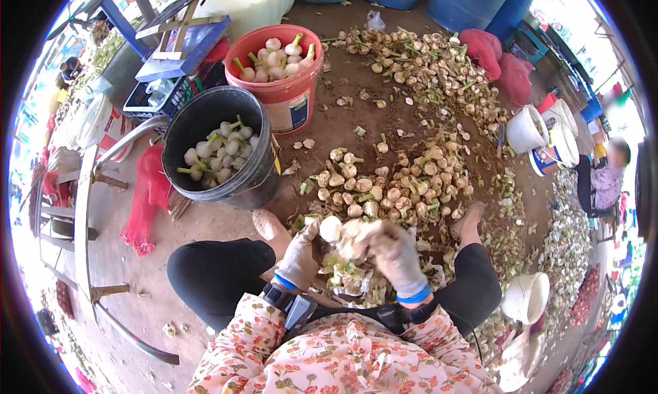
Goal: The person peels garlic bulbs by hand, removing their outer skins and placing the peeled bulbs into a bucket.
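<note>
My left hand (299,258), in a pale work glove with a blue cuff, is closed on a white peeled garlic bulb (330,229). Just to the right is my gloved right hand (399,258), its fingers smeared by motion, so what they hold cannot be made out. Torn skins (353,276) lie below both hands. In front of them, unpeeled garlic bulbs (391,188) with green stem stubs are heaped on the ground. Peeled white bulbs lie in a black bucket (253,185) at front left and in a red bucket (288,113) behind it.
A larger garlic heap (439,65) spreads toward blue barrels (466,3). White buckets (526,129) and pink mesh sacks (514,77) stand at right. A metal frame (86,223) and a red mesh bag (149,195) are at left. Another person (606,185) sits far right.
</note>
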`<state>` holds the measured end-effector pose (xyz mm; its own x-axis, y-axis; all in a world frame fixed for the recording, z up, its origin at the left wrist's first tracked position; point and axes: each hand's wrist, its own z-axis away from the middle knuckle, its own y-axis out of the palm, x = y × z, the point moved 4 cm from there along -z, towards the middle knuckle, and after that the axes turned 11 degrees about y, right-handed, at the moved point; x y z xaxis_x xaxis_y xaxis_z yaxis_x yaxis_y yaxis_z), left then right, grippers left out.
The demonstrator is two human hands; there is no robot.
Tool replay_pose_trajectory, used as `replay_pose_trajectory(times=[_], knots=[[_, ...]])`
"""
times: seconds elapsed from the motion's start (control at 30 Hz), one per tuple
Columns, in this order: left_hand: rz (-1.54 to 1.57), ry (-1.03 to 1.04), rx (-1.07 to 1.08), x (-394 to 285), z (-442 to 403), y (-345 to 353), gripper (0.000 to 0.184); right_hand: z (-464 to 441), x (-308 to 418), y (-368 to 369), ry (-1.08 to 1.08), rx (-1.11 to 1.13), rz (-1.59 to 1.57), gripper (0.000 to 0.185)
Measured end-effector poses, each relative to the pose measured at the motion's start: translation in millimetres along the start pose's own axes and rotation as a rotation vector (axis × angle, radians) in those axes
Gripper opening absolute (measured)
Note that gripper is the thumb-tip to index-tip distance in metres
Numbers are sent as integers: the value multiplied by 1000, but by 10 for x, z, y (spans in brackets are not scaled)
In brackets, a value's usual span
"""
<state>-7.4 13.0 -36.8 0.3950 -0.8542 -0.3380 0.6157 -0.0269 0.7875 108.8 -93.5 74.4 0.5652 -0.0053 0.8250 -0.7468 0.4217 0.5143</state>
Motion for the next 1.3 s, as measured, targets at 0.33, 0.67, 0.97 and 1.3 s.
replay_pose_trajectory(times=[0.33, 0.67, 0.97, 1.3], knots=[[-369, 244, 26, -106, 39, 28, 20, -171, -187, 61, -386, -293, 914, 7], [119, 724, -52, -1654, 190, 767, 21, -167, -583, -369, 143, 104, 1500, 24], [-609, 281, 298, -246, 324, 957, 14, -103, -188, -134, 174, 231, -546, 63], [-1071, 687, 584, 84, 379, 1063, 22, 16, -327, -125, 294, 42, -635, 49]])
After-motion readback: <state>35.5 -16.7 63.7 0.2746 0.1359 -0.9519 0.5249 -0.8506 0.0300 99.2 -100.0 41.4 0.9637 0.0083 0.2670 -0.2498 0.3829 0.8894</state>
